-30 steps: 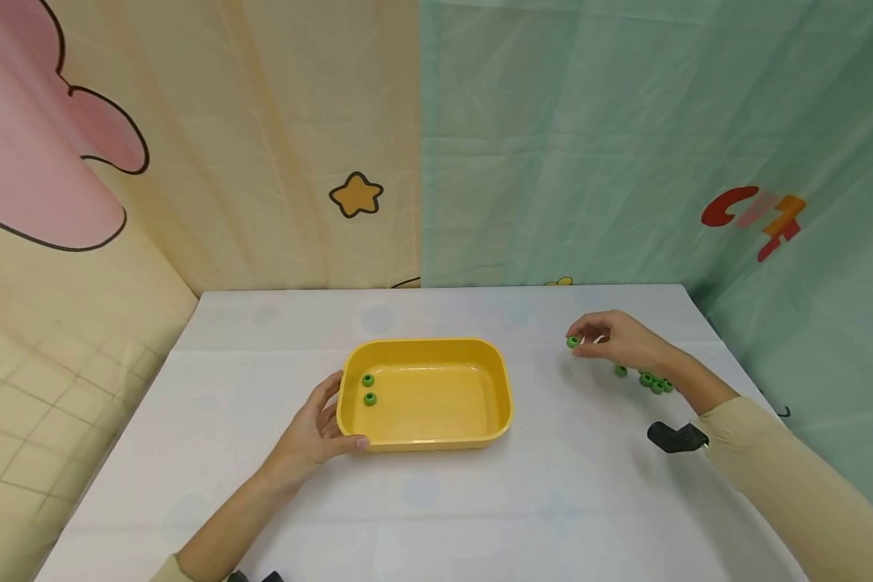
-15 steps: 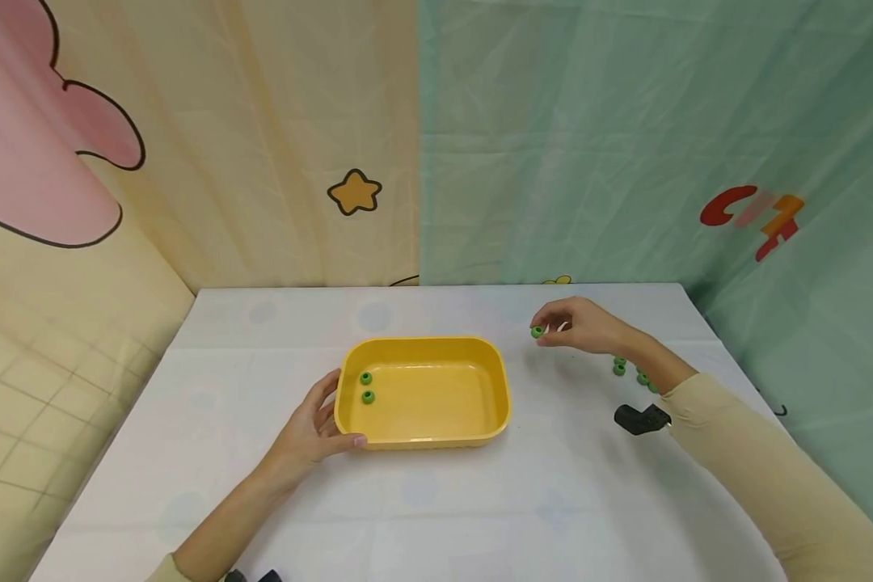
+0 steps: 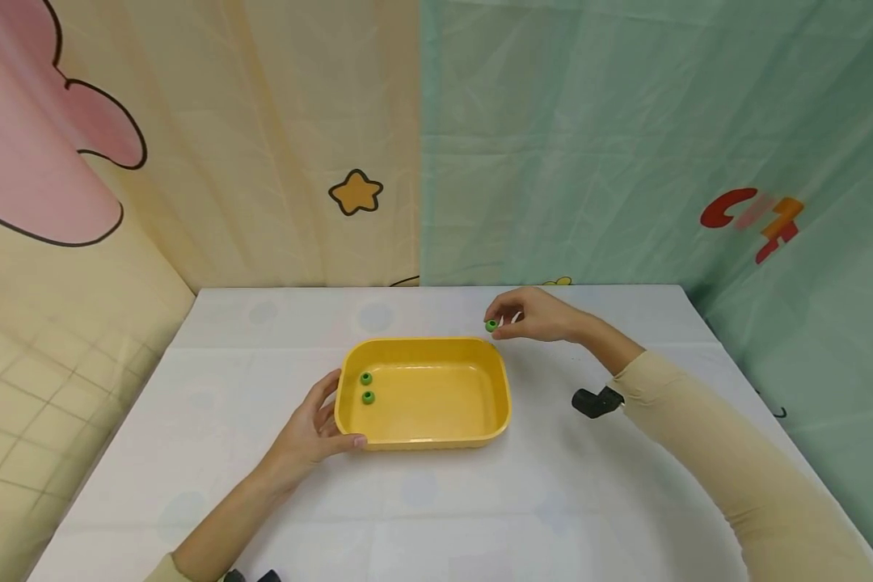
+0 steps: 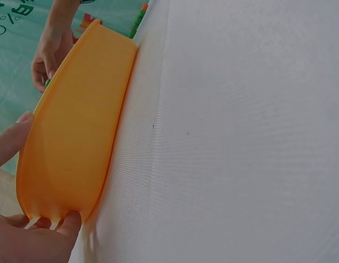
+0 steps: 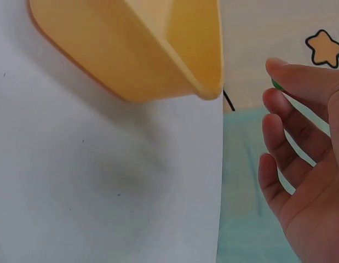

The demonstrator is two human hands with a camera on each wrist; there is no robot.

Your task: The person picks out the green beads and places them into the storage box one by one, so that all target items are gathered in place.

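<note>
A yellow plastic tray [image 3: 436, 404] stands on the table, with two small green beads [image 3: 367, 388] lying near its left end. My left hand [image 3: 309, 432] grips the tray's left end, its thumb over the front rim and the other fingers against the side. Between thumb and fingertips, my right hand [image 3: 538, 315] pinches another green bead [image 3: 491, 325], just beyond the tray's back right corner. In the right wrist view only a sliver of that bead [image 5: 276, 84] shows, and the tray [image 5: 174, 71] is to the left of the hand.
A white cloth [image 3: 407, 517] covers the table. Several green pieces [image 4: 138, 23] appear past the tray's far end in the left wrist view; in the head view my right arm covers where loose beads lay. Printed curtains [image 3: 553, 145] close off the back and sides.
My right hand has moved left with the bead, from beside the loose beads to the tray's back right corner. The left hand and the tray have stayed put.
</note>
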